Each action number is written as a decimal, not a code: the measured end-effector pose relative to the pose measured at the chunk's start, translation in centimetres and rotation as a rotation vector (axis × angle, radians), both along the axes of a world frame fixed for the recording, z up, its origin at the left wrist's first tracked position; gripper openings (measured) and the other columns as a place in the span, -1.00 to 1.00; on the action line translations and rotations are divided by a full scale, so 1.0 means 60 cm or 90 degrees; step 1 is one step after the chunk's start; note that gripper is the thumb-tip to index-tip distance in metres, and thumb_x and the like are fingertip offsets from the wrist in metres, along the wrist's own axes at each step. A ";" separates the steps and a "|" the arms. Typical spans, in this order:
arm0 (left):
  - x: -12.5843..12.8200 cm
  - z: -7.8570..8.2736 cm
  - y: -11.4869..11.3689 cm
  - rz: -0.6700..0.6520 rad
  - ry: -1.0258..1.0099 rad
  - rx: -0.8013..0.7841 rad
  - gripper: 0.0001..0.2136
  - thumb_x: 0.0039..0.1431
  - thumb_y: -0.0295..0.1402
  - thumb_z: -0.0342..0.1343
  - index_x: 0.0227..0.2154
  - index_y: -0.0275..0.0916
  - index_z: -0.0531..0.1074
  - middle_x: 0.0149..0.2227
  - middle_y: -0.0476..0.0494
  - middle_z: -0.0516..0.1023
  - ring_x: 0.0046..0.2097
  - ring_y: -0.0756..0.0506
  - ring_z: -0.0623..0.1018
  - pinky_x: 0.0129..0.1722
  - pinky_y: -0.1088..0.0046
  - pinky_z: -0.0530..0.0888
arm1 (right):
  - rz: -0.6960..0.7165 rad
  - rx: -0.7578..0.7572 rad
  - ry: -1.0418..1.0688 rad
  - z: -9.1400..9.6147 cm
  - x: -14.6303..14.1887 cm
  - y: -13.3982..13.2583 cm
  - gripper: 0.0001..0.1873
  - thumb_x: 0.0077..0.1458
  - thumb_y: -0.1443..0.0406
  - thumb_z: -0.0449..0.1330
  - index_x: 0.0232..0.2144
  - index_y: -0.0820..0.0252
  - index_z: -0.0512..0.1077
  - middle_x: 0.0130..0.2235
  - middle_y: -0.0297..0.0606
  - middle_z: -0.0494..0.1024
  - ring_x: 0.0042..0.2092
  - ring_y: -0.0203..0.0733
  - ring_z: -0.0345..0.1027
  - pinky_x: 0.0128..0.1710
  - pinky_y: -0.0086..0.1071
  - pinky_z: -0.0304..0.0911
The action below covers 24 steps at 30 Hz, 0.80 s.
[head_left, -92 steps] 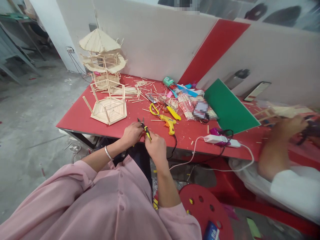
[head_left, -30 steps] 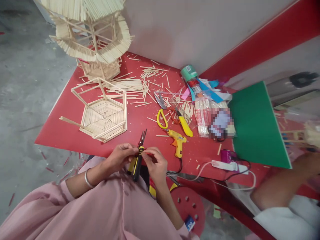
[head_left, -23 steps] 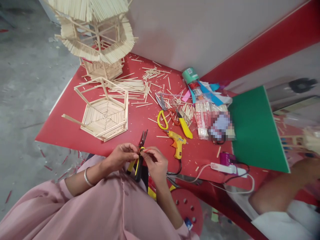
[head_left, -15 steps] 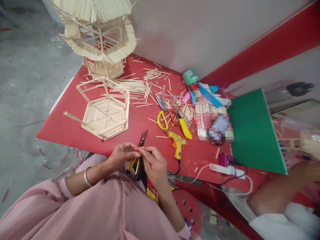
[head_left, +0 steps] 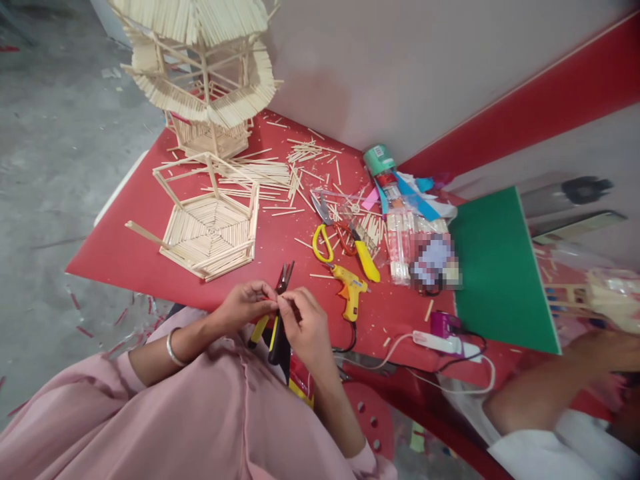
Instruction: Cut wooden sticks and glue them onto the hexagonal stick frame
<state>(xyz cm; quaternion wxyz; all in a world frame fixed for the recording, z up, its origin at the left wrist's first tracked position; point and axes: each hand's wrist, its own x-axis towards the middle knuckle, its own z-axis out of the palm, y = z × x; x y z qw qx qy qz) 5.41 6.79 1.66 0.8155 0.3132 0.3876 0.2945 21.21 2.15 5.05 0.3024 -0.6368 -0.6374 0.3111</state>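
Note:
Close to the table's front edge, my left hand [head_left: 250,307] and my right hand [head_left: 307,328] meet with their fingertips pinched together. Between them is something tiny and reddish, too small to name. A pair of pliers [head_left: 274,339] with yellow and black handles sits just under and behind my fingers, jaws pointing away from me; whether a finger grips it is hidden. Ahead and to the left lies a hexagonal stick frame [head_left: 213,230] with a woven-looking floor and a few uprights. A yellow glue gun [head_left: 351,290] rests on the table to the right of my hands.
A tall tiered stick model [head_left: 205,73] stands at the back left. Loose sticks [head_left: 265,175], scissors [head_left: 325,227], a yellow-handled cutter [head_left: 367,259] and packs of sticks [head_left: 399,247] lie on the red table [head_left: 125,233]. A green board [head_left: 505,273] and another person's arm [head_left: 545,380] are at right.
My view has shifted slightly, so the things at right sit a little further left. Both hands keep their pinch at nearly the same place.

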 end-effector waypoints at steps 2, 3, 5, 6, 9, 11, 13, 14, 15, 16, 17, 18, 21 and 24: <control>-0.001 0.004 0.006 -0.022 -0.008 -0.005 -0.63 -0.14 -0.18 0.44 -0.46 -0.31 0.41 -0.59 0.06 0.45 -0.54 0.08 0.44 -0.54 0.61 0.37 | -0.001 0.015 0.012 -0.001 -0.003 -0.002 -0.79 0.33 0.21 0.06 -0.32 0.12 0.43 -0.31 -0.29 0.46 -0.27 -0.27 0.38 -0.27 -0.43 0.28; -0.002 0.006 0.009 -0.031 -0.008 -0.007 -0.63 -0.14 -0.18 0.44 -0.47 -0.30 0.40 -0.60 0.07 0.43 -0.56 0.09 0.42 -0.56 0.63 0.34 | -0.005 0.023 0.022 -0.002 -0.004 -0.004 -0.80 0.32 0.21 0.07 -0.32 0.12 0.42 -0.31 -0.29 0.45 -0.28 -0.27 0.37 -0.28 -0.43 0.28; -0.003 0.007 0.015 -0.040 -0.013 -0.020 -0.63 -0.14 -0.19 0.45 -0.48 -0.30 0.39 -0.62 0.09 0.41 -0.59 0.11 0.37 -0.60 0.64 0.27 | -0.009 0.037 0.044 -0.001 -0.004 -0.008 -0.83 0.30 0.22 0.10 -0.32 0.12 0.42 -0.32 -0.30 0.44 -0.29 -0.28 0.36 -0.30 -0.43 0.29; -0.004 0.007 0.016 -0.041 -0.019 -0.034 -0.63 -0.14 -0.19 0.45 -0.49 -0.30 0.39 -0.64 0.09 0.40 -0.61 0.12 0.34 -0.62 0.65 0.24 | -0.005 0.045 0.051 0.000 -0.003 -0.011 -0.85 0.29 0.22 0.12 -0.32 0.11 0.42 -0.32 -0.29 0.44 -0.29 -0.27 0.36 -0.30 -0.43 0.30; -0.002 0.002 0.016 -0.041 -0.038 -0.085 -0.63 -0.18 -0.18 0.46 -0.51 -0.29 0.39 -0.68 0.09 0.37 -0.67 0.13 0.26 -0.67 0.64 0.15 | 0.021 0.056 0.064 0.002 0.001 -0.015 -0.88 0.26 0.25 0.15 -0.32 0.11 0.45 -0.28 -0.26 0.43 -0.24 -0.26 0.37 -0.29 -0.42 0.33; -0.001 -0.003 0.013 -0.034 -0.040 -0.102 -0.63 -0.20 -0.20 0.47 -0.53 -0.30 0.41 -0.67 0.06 0.40 -0.66 0.13 0.28 -0.67 0.63 0.13 | 0.033 0.044 0.075 0.003 0.005 -0.015 -0.88 0.25 0.26 0.16 -0.34 0.11 0.46 -0.25 -0.25 0.42 -0.23 -0.26 0.38 -0.29 -0.42 0.35; 0.001 -0.007 0.011 -0.024 -0.038 -0.102 -0.64 -0.22 -0.23 0.48 -0.55 -0.31 0.42 -0.65 0.03 0.42 -0.65 0.12 0.29 -0.67 0.63 0.13 | 0.039 0.032 0.083 0.005 0.008 -0.014 -0.88 0.24 0.27 0.16 -0.36 0.12 0.46 -0.26 -0.25 0.41 -0.25 -0.27 0.39 -0.30 -0.43 0.36; 0.002 -0.009 0.010 -0.022 -0.036 -0.101 -0.65 -0.22 -0.24 0.48 -0.55 -0.31 0.42 -0.65 0.04 0.41 -0.65 0.13 0.28 -0.67 0.63 0.12 | 0.041 0.031 0.083 0.006 0.010 -0.013 -0.88 0.23 0.27 0.16 -0.36 0.12 0.45 -0.26 -0.25 0.41 -0.26 -0.28 0.39 -0.30 -0.44 0.36; 0.002 -0.011 0.010 -0.022 -0.034 -0.101 -0.66 -0.22 -0.24 0.48 -0.55 -0.31 0.42 -0.66 0.06 0.39 -0.66 0.13 0.26 -0.67 0.63 0.11 | 0.042 0.031 0.082 0.006 0.011 -0.012 -0.88 0.22 0.28 0.16 -0.37 0.13 0.45 -0.25 -0.25 0.41 -0.26 -0.28 0.39 -0.31 -0.44 0.36; 0.003 -0.012 0.009 -0.024 -0.031 -0.101 -0.66 -0.21 -0.24 0.47 -0.55 -0.31 0.42 -0.67 0.07 0.37 -0.67 0.14 0.23 -0.68 0.63 0.10 | 0.045 0.032 0.080 0.007 0.012 -0.011 -0.89 0.21 0.29 0.16 -0.37 0.13 0.44 -0.25 -0.25 0.42 -0.27 -0.28 0.39 -0.31 -0.44 0.36; 0.003 -0.012 0.009 -0.025 -0.028 -0.097 -0.67 -0.21 -0.24 0.47 -0.55 -0.31 0.43 -0.67 0.07 0.37 -0.67 0.14 0.23 -0.68 0.63 0.11 | 0.051 0.033 0.079 0.008 0.012 -0.011 -0.90 0.21 0.30 0.16 -0.37 0.13 0.44 -0.24 -0.24 0.43 -0.26 -0.28 0.39 -0.32 -0.45 0.36; 0.004 -0.012 0.008 -0.019 -0.023 -0.080 -0.67 -0.20 -0.24 0.46 -0.55 -0.30 0.43 -0.65 0.05 0.40 -0.65 0.12 0.27 -0.66 0.62 0.16 | 0.059 0.033 0.079 0.009 0.012 -0.011 -0.91 0.20 0.30 0.16 -0.36 0.13 0.44 -0.23 -0.23 0.43 -0.26 -0.27 0.39 -0.32 -0.45 0.36; 0.006 -0.007 0.004 0.045 0.017 0.085 -0.72 -0.17 -0.24 0.43 -0.58 -0.29 0.46 -0.51 -0.10 0.53 -0.48 0.01 0.47 -0.48 0.50 0.40 | 0.067 0.040 0.075 0.009 0.008 -0.013 -0.91 0.21 0.30 0.14 -0.33 0.13 0.45 -0.22 -0.22 0.45 -0.24 -0.26 0.40 -0.30 -0.44 0.36; 0.005 -0.004 0.001 0.105 0.108 0.324 -0.82 -0.08 -0.29 0.38 -0.58 -0.24 0.51 -0.44 -0.18 0.58 -0.33 -0.08 0.55 -0.27 0.38 0.48 | -0.001 0.043 0.055 0.007 0.004 -0.013 -0.83 0.27 0.30 0.07 -0.20 0.13 0.47 -0.22 -0.22 0.50 -0.22 -0.24 0.42 -0.24 -0.41 0.37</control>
